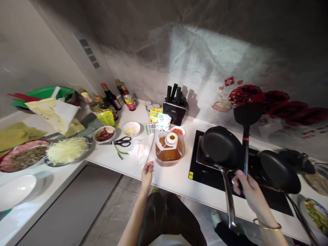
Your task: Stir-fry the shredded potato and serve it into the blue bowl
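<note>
My right hand [246, 188] grips the handle of a black spatula [247, 114], holding it upright with the blade raised in front of the wall. Beside it a deep black frying pan [222, 147] sits on the black cooktop [198, 182], its long metal handle pointing toward me. My left hand [147, 172] is at the counter's front edge, fingers loosely curled, with nothing visible in them. Just beyond it lies crumpled white plastic [139, 152], and a large clear jug of amber oil [169, 152] stands to its right.
A second black pan [279, 171] is at the right. Leftward are black scissors [123, 141], a bowl of dark red pieces [104, 134], a bowl of chopped garlic [131, 129] and a plate of pale shreds [67, 150]. A knife block [174, 112] and sauce bottles [129, 101] stand behind.
</note>
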{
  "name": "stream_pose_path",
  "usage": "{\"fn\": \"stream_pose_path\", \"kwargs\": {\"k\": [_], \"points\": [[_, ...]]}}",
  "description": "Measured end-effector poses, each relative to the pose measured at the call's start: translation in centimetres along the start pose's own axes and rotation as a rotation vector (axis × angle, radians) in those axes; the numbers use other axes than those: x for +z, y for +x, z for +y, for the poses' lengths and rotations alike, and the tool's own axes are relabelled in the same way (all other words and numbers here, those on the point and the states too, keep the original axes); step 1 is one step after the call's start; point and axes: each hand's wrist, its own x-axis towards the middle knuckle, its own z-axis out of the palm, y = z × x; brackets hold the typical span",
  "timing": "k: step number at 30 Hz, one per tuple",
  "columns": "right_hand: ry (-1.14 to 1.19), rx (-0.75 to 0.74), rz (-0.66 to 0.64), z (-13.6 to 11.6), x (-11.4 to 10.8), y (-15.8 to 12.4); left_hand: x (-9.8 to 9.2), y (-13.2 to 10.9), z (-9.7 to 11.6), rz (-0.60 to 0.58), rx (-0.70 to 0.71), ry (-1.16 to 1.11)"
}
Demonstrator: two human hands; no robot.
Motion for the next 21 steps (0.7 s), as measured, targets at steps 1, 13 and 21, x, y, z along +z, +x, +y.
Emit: {"fn": "stream_pose_path", "kwargs": {"k": [1,13,21], "points": [[0.032,-0.046,-0.082,-2.8,2.8,-0.9,0.3,0.3,0.1,-0.007,-0.002,-0.011],[-0.455,-0.394,-0.277,-20.5,24.5,2.6,-1.3,3.4,-0.9,-0.086,-0.163,-0.114],[-0.176,-0.432,-0.270,-20.9,21.9,4.6,0.4,6.2,0.2,-0.287,-0.400,-0.184]]}}
